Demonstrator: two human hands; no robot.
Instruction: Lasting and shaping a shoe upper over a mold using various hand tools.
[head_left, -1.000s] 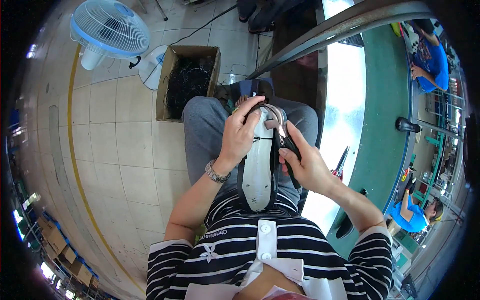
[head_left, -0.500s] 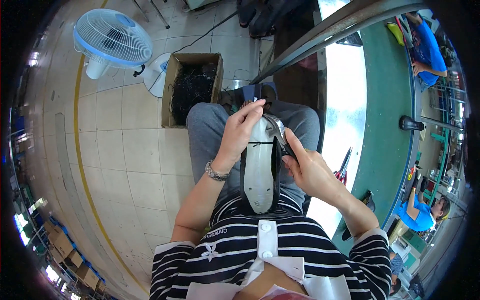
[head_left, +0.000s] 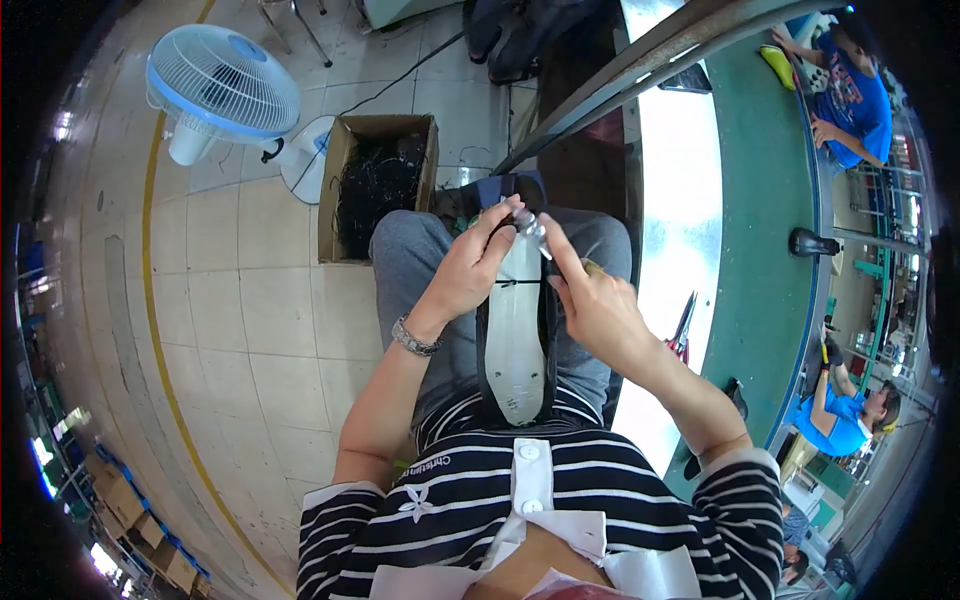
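A shoe last (head_left: pixel 516 345) lies bottom up on my lap, its white sole board facing me and a dark upper wrapped around its edges. A thin black cord crosses the board. My left hand (head_left: pixel 472 262) is closed at the far, toe end, fingers and thumb pressing the upper's edge. Lasting pincers (head_left: pixel 533 228) with a shiny metal head meet that same edge from the right. Closed around their handle is my right hand (head_left: pixel 608 305), its index finger stretched along the tool toward the head. The handle itself is mostly hidden.
Beyond my left knee stands a cardboard box (head_left: pixel 428 190) of dark scraps, beside a fan (head_left: pixel 222 82). To the right runs a metal-topped bench (head_left: pixel 672 190) with red-handled scissors (head_left: pixel 683 330) and a green conveyor (head_left: pixel 757 230). A metal bar (head_left: pixel 600 100) slants overhead. Two co-workers sit across the conveyor.
My right hand has moved the pincers' head up and left toward the toe tip, close to my left fingers. The left hand stays at the toe.
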